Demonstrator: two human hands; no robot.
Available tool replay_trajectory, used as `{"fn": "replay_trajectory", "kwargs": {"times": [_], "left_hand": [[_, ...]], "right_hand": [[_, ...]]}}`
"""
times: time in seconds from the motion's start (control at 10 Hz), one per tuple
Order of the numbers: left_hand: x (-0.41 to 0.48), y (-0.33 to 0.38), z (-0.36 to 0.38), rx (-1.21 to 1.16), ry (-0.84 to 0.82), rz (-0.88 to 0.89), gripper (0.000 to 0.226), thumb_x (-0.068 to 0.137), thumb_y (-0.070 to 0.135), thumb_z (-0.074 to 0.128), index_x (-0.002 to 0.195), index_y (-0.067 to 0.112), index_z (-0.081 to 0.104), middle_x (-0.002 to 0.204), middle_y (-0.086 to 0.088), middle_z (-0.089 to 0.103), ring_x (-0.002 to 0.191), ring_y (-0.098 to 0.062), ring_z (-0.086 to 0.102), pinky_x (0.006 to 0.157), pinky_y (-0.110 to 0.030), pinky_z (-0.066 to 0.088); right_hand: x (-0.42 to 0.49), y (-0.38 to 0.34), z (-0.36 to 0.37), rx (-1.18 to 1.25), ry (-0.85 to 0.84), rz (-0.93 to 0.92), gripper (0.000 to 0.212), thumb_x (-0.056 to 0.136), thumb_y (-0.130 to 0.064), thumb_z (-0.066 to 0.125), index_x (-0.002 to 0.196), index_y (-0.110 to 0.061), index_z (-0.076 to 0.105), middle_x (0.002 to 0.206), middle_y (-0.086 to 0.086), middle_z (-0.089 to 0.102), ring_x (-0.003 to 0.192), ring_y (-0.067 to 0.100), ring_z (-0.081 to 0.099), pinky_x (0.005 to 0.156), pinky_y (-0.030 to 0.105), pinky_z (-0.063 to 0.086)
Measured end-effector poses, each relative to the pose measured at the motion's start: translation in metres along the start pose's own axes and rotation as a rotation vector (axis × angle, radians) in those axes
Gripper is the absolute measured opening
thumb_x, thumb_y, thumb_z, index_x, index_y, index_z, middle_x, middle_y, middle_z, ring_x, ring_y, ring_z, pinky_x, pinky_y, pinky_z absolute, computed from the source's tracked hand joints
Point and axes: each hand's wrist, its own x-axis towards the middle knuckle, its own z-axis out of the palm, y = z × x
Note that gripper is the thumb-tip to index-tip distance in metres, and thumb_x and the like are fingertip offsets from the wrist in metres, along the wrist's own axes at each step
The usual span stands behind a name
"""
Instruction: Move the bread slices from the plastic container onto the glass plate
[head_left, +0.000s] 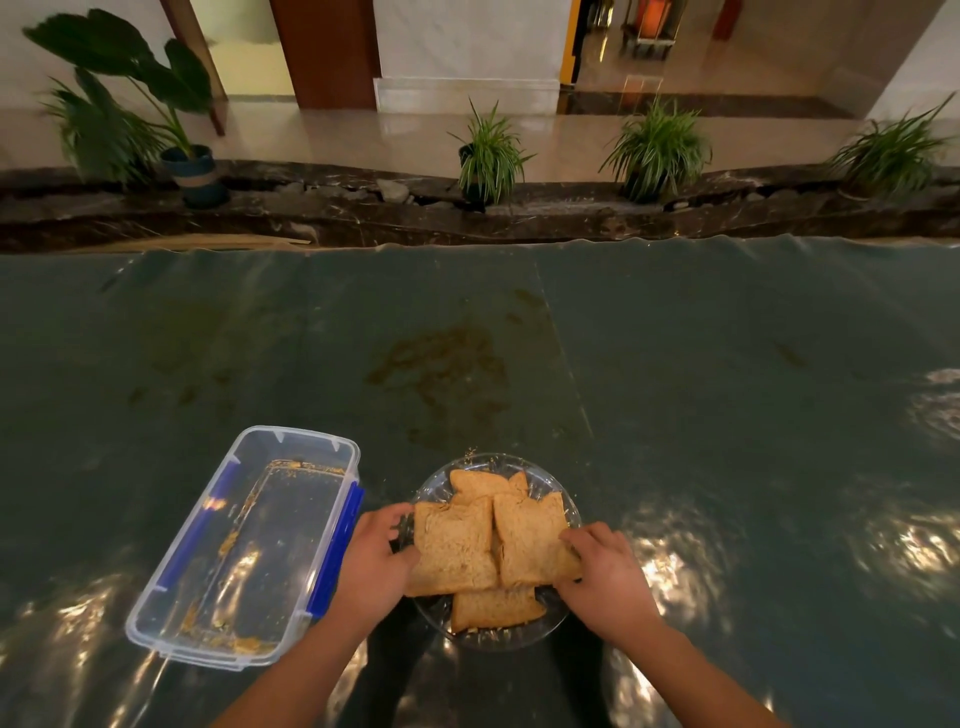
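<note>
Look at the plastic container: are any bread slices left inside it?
No, the plastic container holds only crumbs, and the bread slices lie on the glass plate.

open table (675, 364) beyond plate (569, 506), container (291, 441) blocking left

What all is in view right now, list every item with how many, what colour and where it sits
Brown toasted bread slices: four visible, golden brown, overlapping on the plate.
Round clear glass plate: one, transparent, near table edge, centre.
Rectangular clear plastic container: one, transparent with blue clips, left of the plate, open, only crumbs inside.
Dark green shiny table cover: one, spans the table, brownish stain at centre.
Potted green plants: four, green, along the dark stone ledge beyond the table.
Left hand: one, on the left edge of the left top slice.
Right hand: one, fingers gripping the lower right corner of the right top slice.
</note>
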Motion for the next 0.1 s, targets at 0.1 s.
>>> {"fn": "replay_trajectory", "kwargs": {"times": [0.1], "left_hand": [[-0.0017,0.0052,-0.0029,-0.042,0.062,0.008,0.041,0.092,0.008,0.059,0.130,0.022,0.055,0.128,-0.001,0.056,0.113,-0.014,0.055,0.096,-0.035,0.050]], "right_hand": [[0.0037,-0.0017,-0.0027,-0.001,0.009,-0.014,0.047,0.079,-0.031,0.061,0.125,-0.024,0.055,0.115,-0.006,0.054,0.105,0.015,0.045,0.090,0.020,0.036]]}}
